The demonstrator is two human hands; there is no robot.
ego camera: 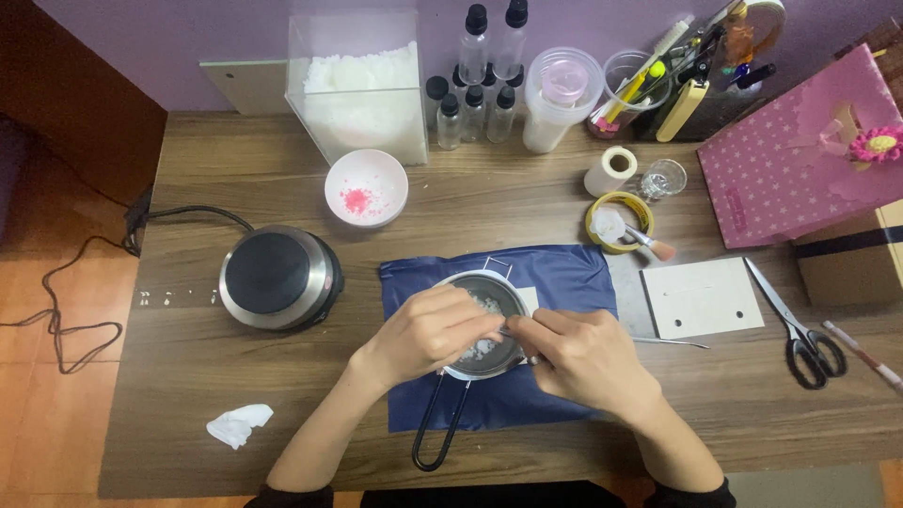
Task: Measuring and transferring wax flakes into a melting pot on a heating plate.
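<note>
A small metal pot (499,293) with a black wire loop handle (440,435) rests on a dark blue cloth (564,273). White flakes (487,305) lie inside it. My left hand (428,331) is over the pot's left side with its fingers curled over the flakes. My right hand (588,357) is at the pot's right rim, pinching a thin metal tool (513,331) that reaches in over the flakes. Whether the left hand grips anything is hidden.
A round black hotplate (279,276) with its cord sits left of the cloth. Behind are a white bowl (366,187) with pink bits, a clear box (360,85) of white flakes and several bottles (475,103). Scissors (800,329), a white card (701,297) and a pink box (800,160) lie right. Crumpled tissue (239,424) lies front left.
</note>
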